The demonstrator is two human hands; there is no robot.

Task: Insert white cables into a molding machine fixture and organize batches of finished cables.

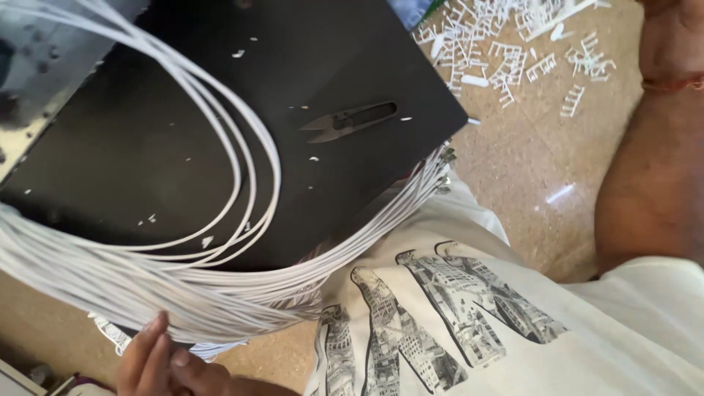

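My left hand (158, 356) is at the bottom left, its fingers closed around the lower curve of a thick bundle of thin white cables (147, 282). The bundle sweeps from the left edge across my lap to the corner of a black board (183, 110). A few cables loop up over the board (253, 139). Small black thread snips (348, 121) lie on the board, apart from both hands. My right arm runs up the right edge; only the wrist, with a reddish band, and the base of my right hand (671, 33) show, the fingers out of frame.
White plastic offcuts (506, 44) are scattered on the speckled tan floor (528, 169) at the top right. A grey metal surface (37, 66) borders the board at the top left. My white printed shirt (455, 315) fills the lower right.
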